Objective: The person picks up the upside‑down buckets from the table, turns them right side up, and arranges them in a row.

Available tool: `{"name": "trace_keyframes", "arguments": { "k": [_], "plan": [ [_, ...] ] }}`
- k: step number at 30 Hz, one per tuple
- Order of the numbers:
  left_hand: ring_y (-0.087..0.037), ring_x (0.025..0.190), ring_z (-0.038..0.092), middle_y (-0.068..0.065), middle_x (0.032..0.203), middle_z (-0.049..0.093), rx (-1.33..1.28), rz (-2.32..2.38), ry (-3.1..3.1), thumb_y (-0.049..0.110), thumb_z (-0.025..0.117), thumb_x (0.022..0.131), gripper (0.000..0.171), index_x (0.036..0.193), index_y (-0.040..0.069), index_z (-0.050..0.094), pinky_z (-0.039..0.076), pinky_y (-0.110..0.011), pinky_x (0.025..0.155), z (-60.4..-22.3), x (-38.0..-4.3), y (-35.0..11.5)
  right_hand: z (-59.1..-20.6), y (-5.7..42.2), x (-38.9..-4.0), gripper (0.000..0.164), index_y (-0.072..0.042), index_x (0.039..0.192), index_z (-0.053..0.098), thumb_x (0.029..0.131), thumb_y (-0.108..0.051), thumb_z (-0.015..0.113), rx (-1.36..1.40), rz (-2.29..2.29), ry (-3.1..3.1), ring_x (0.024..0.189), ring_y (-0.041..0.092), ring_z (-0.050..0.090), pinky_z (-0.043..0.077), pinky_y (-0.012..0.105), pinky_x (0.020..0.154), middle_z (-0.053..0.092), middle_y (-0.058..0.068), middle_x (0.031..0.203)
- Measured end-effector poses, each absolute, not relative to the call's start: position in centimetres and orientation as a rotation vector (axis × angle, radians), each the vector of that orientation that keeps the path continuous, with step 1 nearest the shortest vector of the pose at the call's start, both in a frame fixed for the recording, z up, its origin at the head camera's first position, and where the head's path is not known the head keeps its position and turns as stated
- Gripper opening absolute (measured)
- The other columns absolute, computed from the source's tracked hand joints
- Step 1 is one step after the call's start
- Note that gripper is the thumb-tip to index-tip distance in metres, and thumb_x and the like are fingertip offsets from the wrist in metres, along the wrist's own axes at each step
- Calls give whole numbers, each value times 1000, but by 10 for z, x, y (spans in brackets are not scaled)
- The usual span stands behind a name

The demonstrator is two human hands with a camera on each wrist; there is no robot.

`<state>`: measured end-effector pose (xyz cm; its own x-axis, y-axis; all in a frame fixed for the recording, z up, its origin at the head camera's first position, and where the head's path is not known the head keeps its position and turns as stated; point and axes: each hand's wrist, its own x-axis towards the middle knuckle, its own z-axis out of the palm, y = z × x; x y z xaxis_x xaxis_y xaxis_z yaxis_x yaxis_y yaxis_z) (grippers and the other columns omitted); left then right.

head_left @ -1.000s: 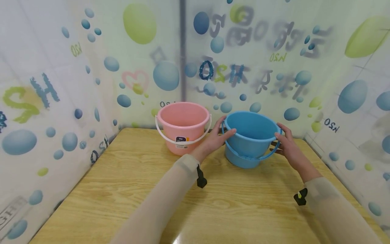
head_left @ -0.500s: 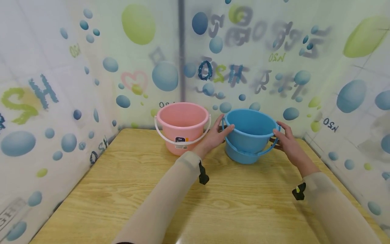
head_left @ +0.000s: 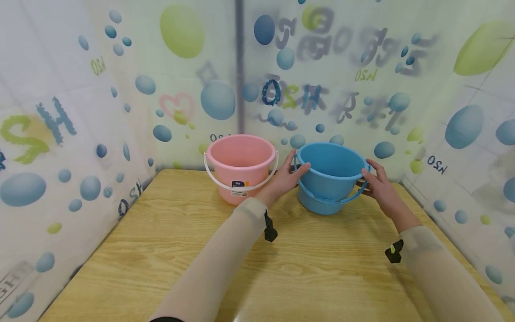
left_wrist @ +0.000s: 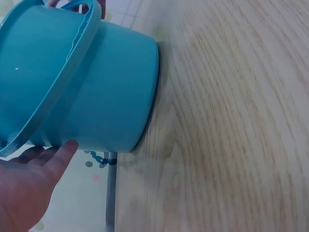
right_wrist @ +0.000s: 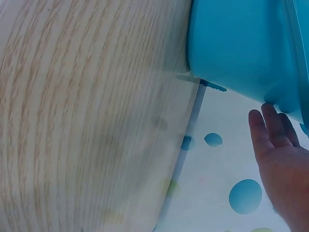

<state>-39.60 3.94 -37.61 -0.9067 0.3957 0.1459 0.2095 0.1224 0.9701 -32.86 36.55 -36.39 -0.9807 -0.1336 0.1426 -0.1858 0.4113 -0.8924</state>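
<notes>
A blue bucket (head_left: 323, 185) stands upright on the right part of the wooden table, its blue handle (head_left: 322, 200) hanging down across the front. My left hand (head_left: 284, 179) holds its left side, thumb at the rim and fingers against the outer wall. On the opposite side my right hand (head_left: 382, 190) holds the rim, with the thumb near the handle joint and the fingers below; the right wrist view shows those fingers (right_wrist: 275, 128) against the wall. In the left wrist view the bucket's base (left_wrist: 149, 92) is right at the tabletop.
A pink bucket (head_left: 241, 174) with a white handle (head_left: 245, 188) and a dark label stands left of the blue one, close to my left wrist. The wooden table (head_left: 161, 250) ends at a patterned curtain (head_left: 342, 129) behind and at both sides.
Held by both my hands, the blue bucket has shifted a little away from me toward the back curtain, mostly in the first half second. The pink bucket stays put.
</notes>
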Motion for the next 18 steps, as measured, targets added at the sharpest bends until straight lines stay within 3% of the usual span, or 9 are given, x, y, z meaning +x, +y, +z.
{"name": "trace_keyframes", "arguments": {
  "k": [4, 7, 10, 13, 16, 18],
  "plan": [
    [-37, 157, 49, -18, 176, 39, 567, 1846, 2273, 81, 59, 99, 110, 177, 40, -6, 50, -56, 123, -381, -390, 39, -368, 366, -325, 84, -21, 176, -17, 118, -55, 33, 260, 1615, -2592, 157, 60, 35, 42, 63, 126, 20, 38, 176],
    [-37, 159, 46, -17, 176, 38, 545, 1796, 2293, 83, 57, 98, 116, 178, 29, -7, 45, -57, 127, -385, -383, 37, -372, 365, -319, 85, -18, 176, -17, 118, -53, 35, 205, 1579, -2542, 159, 57, 32, 32, 73, 127, 20, 36, 177],
    [-38, 160, 44, -17, 176, 38, 558, 1774, 2290, 77, 57, 102, 112, 179, 22, -2, 43, -58, 128, -387, -374, 33, -372, 364, -309, 83, -15, 177, -9, 118, -51, 37, 150, 1506, -2486, 158, 54, 33, 35, 65, 129, 21, 33, 178],
    [-39, 157, 49, -17, 175, 39, 587, 1777, 2271, 68, 60, 106, 105, 179, 18, 4, 48, -56, 125, -386, -365, 24, -369, 361, -297, 78, -14, 178, 2, 119, -48, 39, 149, 1418, -2442, 156, 45, 36, 40, 40, 127, 23, 29, 177],
    [-39, 152, 54, -18, 174, 41, 641, 1771, 2240, 58, 63, 108, 97, 179, 17, 10, 53, -53, 120, -383, -354, 12, -364, 356, -283, 70, -12, 176, 14, 119, -39, 45, 196, 1329, -2361, 148, 21, 43, 38, 16, 114, 30, 25, 173],
    [-39, 151, 56, -18, 174, 41, 680, 1750, 2221, 55, 63, 109, 93, 178, 19, 13, 54, -52, 119, -381, -346, 3, -360, 350, -273, 64, -9, 173, 23, 118, -31, 49, 235, 1280, -2280, 139, 6, 45, 37, 7, 105, 39, 16, 167]
  ]
}}
